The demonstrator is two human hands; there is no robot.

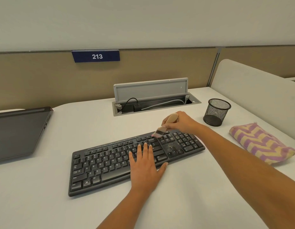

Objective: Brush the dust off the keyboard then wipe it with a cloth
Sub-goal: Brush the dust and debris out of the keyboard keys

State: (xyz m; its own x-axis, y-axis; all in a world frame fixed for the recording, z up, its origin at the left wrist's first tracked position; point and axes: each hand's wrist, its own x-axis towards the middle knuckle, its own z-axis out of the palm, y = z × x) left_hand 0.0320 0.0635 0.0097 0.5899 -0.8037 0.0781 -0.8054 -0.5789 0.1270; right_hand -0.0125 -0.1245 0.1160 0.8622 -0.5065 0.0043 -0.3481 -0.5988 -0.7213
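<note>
A black keyboard (110, 164) lies slanted across the white desk, with pale dust specks around its arrow keys. My left hand (146, 166) rests flat on the keys right of centre, fingers straight. My right hand (182, 121) grips the wooden handle of a small brush (165, 125) above the keyboard's far right edge. The brush's bristles touch the top row of keys near the number pad. A folded cloth (260, 142) with purple and yellow zigzag stripes lies to the right of the keyboard.
A black mesh pen cup (217, 112) stands behind the cloth. An open cable hatch (153, 103) with wires sits at the desk's back. A dark closed laptop (19, 133) lies at the left. A curved white divider (259, 90) borders the right side.
</note>
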